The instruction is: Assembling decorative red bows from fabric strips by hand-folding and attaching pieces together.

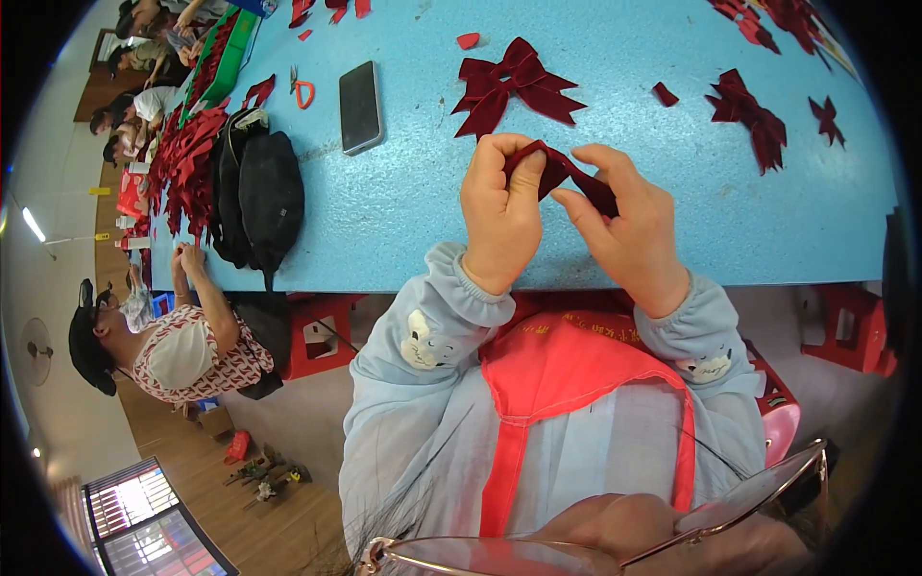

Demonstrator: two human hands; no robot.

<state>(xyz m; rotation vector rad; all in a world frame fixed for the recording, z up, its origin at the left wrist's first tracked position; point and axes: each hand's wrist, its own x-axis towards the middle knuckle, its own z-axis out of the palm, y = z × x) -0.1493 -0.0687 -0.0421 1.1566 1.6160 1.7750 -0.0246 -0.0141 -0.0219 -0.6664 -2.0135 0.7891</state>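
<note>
Near the table's front edge, my left hand (504,206) pinches a strip of dark red velvet ribbon (554,171) between thumb and fingers. The ribbon is folded at that end and runs across to my right hand (626,223). There its other part lies between my thumb and fingers, which are curved around it. Just beyond my hands a finished-looking dark red velvet bow (516,88) lies flat on the blue table (403,230). A second bow (749,117) lies to the right, with a smaller bow-shaped piece (826,120) beside it.
A phone (361,108), orange-handled scissors (303,91) and a black bag (269,192) lie to the left. Beyond the bag are a heap of red ribbon pieces (187,168) and a green crate (223,67). Another person (182,350) sits at the left; red stools (322,331) stand below the table edge.
</note>
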